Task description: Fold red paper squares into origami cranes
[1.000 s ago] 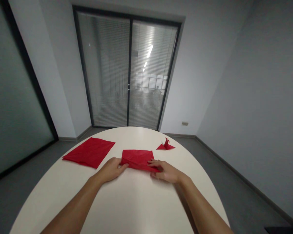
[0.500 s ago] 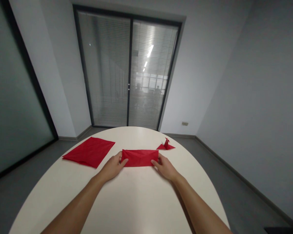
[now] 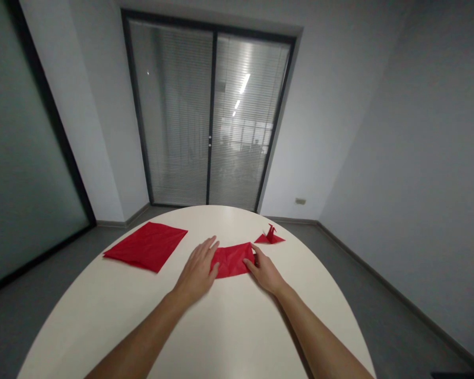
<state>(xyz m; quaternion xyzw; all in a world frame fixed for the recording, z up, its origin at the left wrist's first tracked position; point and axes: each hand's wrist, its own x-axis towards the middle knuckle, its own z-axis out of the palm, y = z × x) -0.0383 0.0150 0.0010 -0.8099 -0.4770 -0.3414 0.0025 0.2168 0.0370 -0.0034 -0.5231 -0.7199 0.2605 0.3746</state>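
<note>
A folded strip of red paper (image 3: 233,261) lies tilted on the white table, its right end a little farther from me. My right hand (image 3: 264,268) pinches that right end between thumb and fingers. Across the paper's left end lies my left hand (image 3: 197,268), fingers stretched out and thumb apart, hiding that end. Farther back on the right stands a folded red paper crane (image 3: 270,235). To the left lies a larger stack of red paper sheets (image 3: 146,246).
The round white table (image 3: 217,326) has a curved edge on both sides and at the back. Beyond it are a glass partition with blinds (image 3: 174,121), grey walls, and a wall socket (image 3: 300,201).
My left hand has let go of the paper's left edge and moved right, now flat over that end. The paper has turned slightly, its left end nearer me. My right hand keeps its pinch.
</note>
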